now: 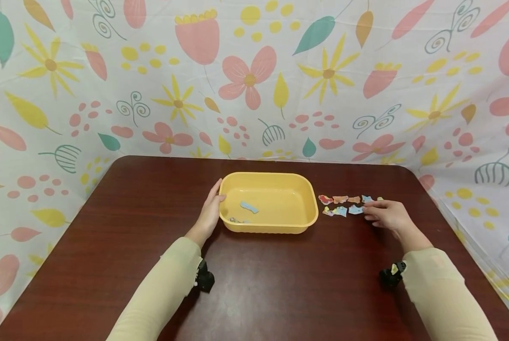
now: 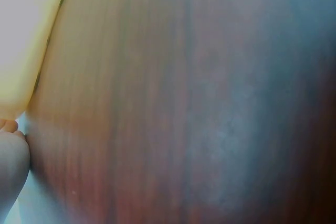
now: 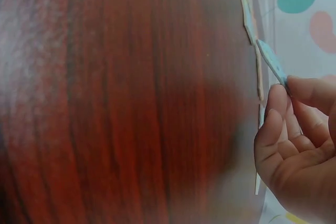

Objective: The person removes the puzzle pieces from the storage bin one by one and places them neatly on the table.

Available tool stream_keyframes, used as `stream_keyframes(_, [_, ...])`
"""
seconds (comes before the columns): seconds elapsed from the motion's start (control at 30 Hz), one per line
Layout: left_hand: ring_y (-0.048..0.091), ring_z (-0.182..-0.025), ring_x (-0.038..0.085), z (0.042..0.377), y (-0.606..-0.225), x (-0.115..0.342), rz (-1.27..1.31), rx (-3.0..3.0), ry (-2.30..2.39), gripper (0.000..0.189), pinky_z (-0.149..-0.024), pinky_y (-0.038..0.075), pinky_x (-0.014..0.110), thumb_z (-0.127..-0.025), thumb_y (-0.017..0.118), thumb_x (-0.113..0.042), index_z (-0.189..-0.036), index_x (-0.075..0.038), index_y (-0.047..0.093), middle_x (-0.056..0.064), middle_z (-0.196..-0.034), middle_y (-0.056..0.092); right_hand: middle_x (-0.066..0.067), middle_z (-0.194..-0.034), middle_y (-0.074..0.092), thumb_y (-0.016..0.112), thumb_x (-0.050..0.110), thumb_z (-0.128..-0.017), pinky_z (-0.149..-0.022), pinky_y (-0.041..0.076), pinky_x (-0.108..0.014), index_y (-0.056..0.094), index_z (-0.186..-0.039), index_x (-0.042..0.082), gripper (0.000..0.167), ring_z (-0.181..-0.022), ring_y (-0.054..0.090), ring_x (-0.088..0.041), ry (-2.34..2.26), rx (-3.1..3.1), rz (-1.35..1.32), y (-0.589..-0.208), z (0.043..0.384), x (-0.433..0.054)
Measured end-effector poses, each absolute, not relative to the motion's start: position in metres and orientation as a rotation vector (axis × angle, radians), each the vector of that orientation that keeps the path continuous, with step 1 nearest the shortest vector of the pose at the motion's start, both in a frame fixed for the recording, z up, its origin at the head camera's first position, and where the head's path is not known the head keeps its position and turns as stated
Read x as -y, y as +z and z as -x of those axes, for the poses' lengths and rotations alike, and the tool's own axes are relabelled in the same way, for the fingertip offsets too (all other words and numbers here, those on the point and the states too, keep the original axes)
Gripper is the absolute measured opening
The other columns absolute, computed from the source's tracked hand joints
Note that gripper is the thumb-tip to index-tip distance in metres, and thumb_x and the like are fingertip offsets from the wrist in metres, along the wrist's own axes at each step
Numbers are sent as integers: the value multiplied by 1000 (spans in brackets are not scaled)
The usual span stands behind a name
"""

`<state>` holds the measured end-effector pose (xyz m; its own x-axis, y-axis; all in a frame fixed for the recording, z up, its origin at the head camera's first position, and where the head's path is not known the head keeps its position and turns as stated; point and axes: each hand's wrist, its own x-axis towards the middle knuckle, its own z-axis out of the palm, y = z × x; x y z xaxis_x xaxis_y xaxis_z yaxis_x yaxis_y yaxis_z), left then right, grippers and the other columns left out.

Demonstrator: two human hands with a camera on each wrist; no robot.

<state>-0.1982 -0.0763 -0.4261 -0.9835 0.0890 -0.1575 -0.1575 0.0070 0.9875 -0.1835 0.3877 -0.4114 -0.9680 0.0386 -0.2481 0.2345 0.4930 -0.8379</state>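
My left hand [image 1: 207, 215] grips the left end of a yellow plastic basin [image 1: 271, 228], its thumb over the rim. Inside the basin lie a light blue puzzle piece [image 1: 249, 207] and a few small pieces [image 1: 235, 220] near the front left corner. To the right of it, my right hand [image 1: 388, 218] pinches a light blue puzzle piece [image 3: 271, 60] between thumb and fingertips, tilted up in the right wrist view. Flat puzzle pieces [image 1: 340, 199] lie in two rows beside that hand, red, orange and blue; its fingers partly hide the right end.
The dark brown table [image 1: 263, 284] has rounded far corners. Behind it and along its sides hangs a white cloth [image 1: 245, 128] printed with flowers and leaves. A black device [image 1: 204, 277] is worn at the left wrist and another [image 1: 392, 274] at the right.
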Motion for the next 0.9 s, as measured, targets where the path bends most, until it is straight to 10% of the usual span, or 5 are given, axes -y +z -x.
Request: stream_keyframes(0.9, [31,-137,21,205,-441,77,62,-2148,2081,58,-109,32,44,-97,35,-20,-152,-30,20,-6,-158,15,3,-80,70,59,21,-92,-61,54,-25,56,-121,-12,45,-66,63,1,-1261,-2690,-302,-415,195,-373])
